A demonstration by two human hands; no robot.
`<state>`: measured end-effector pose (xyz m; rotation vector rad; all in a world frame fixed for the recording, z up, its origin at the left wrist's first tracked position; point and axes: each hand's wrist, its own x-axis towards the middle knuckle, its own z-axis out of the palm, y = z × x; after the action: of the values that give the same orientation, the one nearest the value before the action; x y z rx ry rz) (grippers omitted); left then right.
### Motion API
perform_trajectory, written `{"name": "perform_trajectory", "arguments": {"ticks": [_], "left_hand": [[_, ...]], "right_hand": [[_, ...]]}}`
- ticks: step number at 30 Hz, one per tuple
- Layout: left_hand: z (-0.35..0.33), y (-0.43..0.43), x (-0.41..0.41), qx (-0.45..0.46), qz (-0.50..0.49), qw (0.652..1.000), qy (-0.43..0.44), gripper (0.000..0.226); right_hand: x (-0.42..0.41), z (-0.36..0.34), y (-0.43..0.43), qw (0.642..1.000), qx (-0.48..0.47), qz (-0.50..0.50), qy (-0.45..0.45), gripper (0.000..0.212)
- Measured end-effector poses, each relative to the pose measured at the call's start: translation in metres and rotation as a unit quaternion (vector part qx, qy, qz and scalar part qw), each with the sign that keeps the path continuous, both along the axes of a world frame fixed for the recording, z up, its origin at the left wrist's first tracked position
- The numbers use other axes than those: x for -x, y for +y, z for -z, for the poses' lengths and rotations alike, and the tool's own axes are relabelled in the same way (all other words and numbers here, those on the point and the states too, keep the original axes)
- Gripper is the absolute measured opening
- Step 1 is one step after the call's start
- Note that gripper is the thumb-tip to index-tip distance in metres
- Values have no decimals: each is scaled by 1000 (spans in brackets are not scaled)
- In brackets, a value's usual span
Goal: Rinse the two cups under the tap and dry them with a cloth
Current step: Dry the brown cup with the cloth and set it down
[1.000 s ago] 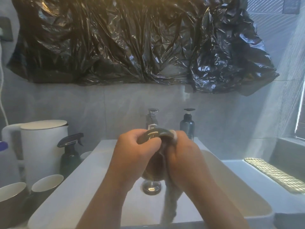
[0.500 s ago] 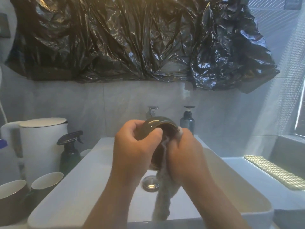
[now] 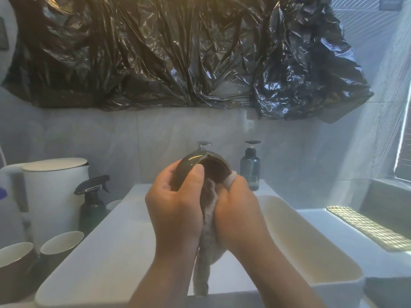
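Over the basin [image 3: 106, 261], both hands are up at about tap height, working on one cup. The left hand [image 3: 175, 210] has its fingers curled round the outside of the dark cup [image 3: 189, 166], with the thumb lying across the glossy wall near the rim. The cup is tipped on its side, so its brown inside faces the right hand. The right hand [image 3: 236, 210] is closed round a bunched grey cloth [image 3: 206, 238], and a pale bit of it, wrapped over the fingers, is pushed against the cup's rim. It's hard to tell how far the cloth goes inside. The loose end of the cloth hangs down between the two wrists towards the basin.

Just behind the hands, the chrome tap [image 3: 203, 145] pokes up over the cup. A blue pump bottle [image 3: 250, 172] stands slightly to the right of it.

Well off to the left of the hands, on the bench, are a white kettle [image 3: 55, 192] and a dark spray bottle [image 3: 92, 205]. In front of those are a white-lined cup [image 3: 61, 243] and a brown cup [image 3: 13, 263], upright and side by side. Crinkly black plastic sheet [image 3: 178, 52] covers the wall above the hands.
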<state>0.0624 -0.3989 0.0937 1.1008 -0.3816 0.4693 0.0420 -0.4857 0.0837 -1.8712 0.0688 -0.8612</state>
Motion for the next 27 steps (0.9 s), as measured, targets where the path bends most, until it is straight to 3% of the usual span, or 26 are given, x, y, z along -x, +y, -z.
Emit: {"name": "perform_trajectory", "arguments": {"ticks": [1,3,5,7,12,16,19,24,27], "left_hand": [[0,1,-2,7,44,999,16,32],[-2,5,-5,-9,205,977,61,29],[-6,8,-2,-47,376,920,103,27],[-7,10,-1,-27,447,886,123,34],[-8,7,-7,131,416,880,187,39],[-6,16,-19,223,364,869,251,58],[-5,20,-25,259,393,842,261,58],[-7,16,-25,250,393,856,226,45],[-7,11,-21,208,387,869,229,38]], "right_hand": [[0,-1,-3,1000,-14,-10,7,21],[0,-4,-17,998,50,26,23,18],[2,-7,-31,992,118,52,15,22],[2,-10,-39,982,175,63,-13,30],[7,-12,-39,972,209,86,-61,23],[16,-19,-41,985,6,107,-136,19],[17,-20,-44,985,-33,13,-167,11],[8,-12,-30,972,101,-172,-121,24],[2,1,-20,953,242,-124,-137,29]]}}
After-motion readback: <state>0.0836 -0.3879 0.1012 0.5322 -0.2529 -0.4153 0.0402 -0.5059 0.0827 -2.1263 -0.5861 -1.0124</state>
